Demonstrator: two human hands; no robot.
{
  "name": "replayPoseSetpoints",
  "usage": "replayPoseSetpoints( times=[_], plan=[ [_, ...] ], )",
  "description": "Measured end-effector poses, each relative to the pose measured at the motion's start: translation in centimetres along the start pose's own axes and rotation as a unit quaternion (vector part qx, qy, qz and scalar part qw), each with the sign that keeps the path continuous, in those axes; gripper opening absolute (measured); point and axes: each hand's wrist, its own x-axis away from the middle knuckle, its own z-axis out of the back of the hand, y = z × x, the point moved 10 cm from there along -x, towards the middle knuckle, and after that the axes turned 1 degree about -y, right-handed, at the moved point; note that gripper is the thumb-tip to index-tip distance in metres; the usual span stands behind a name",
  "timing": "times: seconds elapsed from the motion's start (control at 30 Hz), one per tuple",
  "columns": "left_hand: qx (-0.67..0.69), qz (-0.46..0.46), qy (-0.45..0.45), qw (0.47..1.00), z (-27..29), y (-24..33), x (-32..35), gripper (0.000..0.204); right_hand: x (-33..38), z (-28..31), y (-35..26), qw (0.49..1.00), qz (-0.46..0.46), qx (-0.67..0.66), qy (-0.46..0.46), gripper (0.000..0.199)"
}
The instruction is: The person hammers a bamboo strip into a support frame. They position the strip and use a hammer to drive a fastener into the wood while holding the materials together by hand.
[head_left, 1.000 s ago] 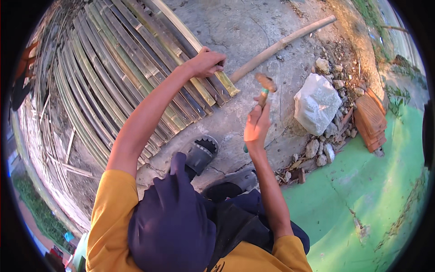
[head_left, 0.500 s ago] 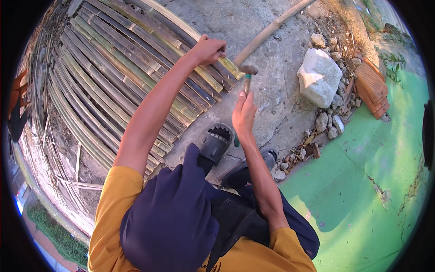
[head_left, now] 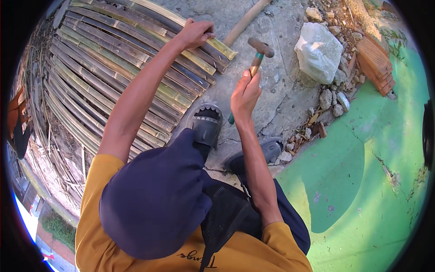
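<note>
My right hand (head_left: 246, 93) is closed round the handle of a hammer (head_left: 261, 47). Its head is dark and rusty, and the wooden handle has a green band and a green butt end. The hammer is clear of the bamboo, to the right of the strips' ends. Over the outermost pale split-bamboo strip (head_left: 221, 47), near its right end, my left hand (head_left: 198, 34) is closed with fingers curled down. Whatever is between those fingertips is hidden. Many split bamboo strips (head_left: 122, 68) lie side by side as a slatted panel under my left arm.
A wooden pole (head_left: 244, 23) lies on the concrete beyond the strip ends. To the right are a big white rock (head_left: 318, 52), small stones and stacked orange roof tiles (head_left: 375, 63). Green-painted ground (head_left: 344, 181) spreads at lower right. My feet in grey slippers (head_left: 206, 121) stand beside the panel.
The hammer has lifted away from the outer bamboo strip's end, up and to the right, its head now apart from it. My left hand stays over that strip. The whole view has shifted slightly.
</note>
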Motion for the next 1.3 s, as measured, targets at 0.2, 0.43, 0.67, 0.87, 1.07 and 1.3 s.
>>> replayPoseSetpoints(
  times=[0.2,0.43,0.67,0.87,1.07,1.3],
  plan=[
    [-0.018,-0.009,0.003,1.0,-0.3,0.5,-0.9,0.018,-0.7,-2.4,2.3,0.991,0.054,0.117,-0.03,0.022],
    [-0.011,-0.021,-0.004,1.0,-0.4,-0.1,-1.2,0.021,-0.6,-0.5,0.4,0.993,0.082,0.08,0.0,0.023],
    [-0.02,-0.013,0.011,1.0,-1.4,-1.2,-0.5,0.019,-0.5,0.0,-1.9,0.995,0.078,0.053,0.011,0.022],
    [-0.041,0.016,-0.051,0.998,-3.3,-1.9,-1.0,0.03,-1.1,-2.7,1.7,0.972,0.073,0.218,-0.056,0.018],
    [-0.047,0.016,-0.019,0.999,-2.1,0.3,-3.2,0.027,-1.9,-1.4,3.6,0.98,0.1,0.17,-0.038,0.025],
    [-0.018,0.04,-0.013,0.999,-2.5,-2.1,-0.2,0.028,-5.2,3.7,-5.5,0.998,0.063,-0.006,-0.017,0.026]
  ],
)
